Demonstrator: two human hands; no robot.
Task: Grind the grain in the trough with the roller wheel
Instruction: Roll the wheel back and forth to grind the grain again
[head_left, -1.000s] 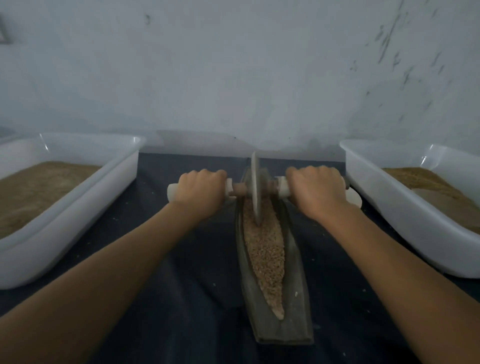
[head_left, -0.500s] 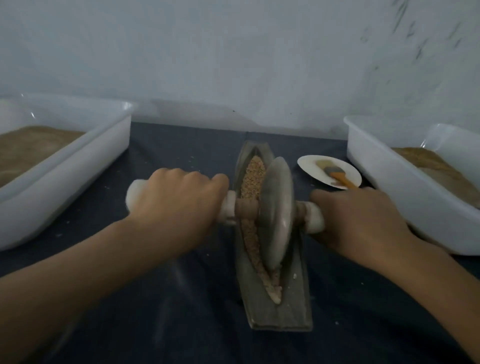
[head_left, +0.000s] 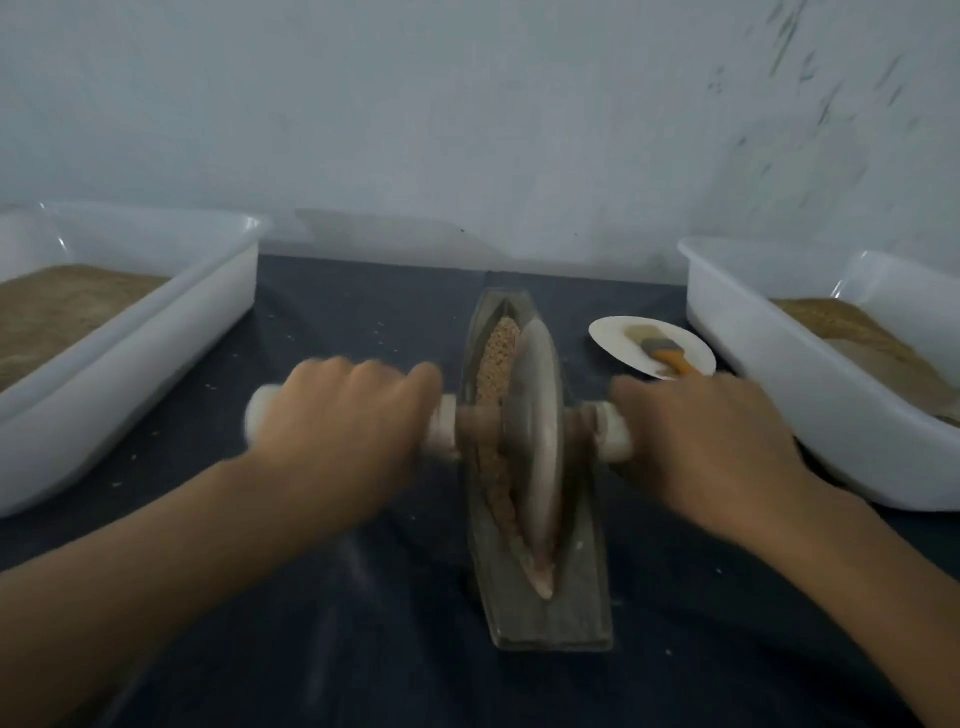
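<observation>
A long grey boat-shaped trough (head_left: 582, 608) lies lengthwise on the dark cloth in front of me. Tan grain (head_left: 498, 358) fills its groove, showing mostly on the far side. The grey disc of the roller wheel (head_left: 537, 431) stands upright in the groove near the trough's middle, on a wooden axle with pale handles. My left hand (head_left: 343, 431) grips the left handle. My right hand (head_left: 711, 441) grips the right handle (head_left: 615, 434). Both hands are motion-blurred.
A white tub (head_left: 156, 332) holding tan grain sits at the left, and a second white tub (head_left: 810, 395) with brown meal at the right. A small white plate (head_left: 613, 338) carrying an orange-handled brush (head_left: 662, 351) lies behind my right hand. A pale wall stands close behind.
The wheel rolled from the trough's far end toward me, to about the middle. My hands came back with it, and the plate with the brush came into sight.
</observation>
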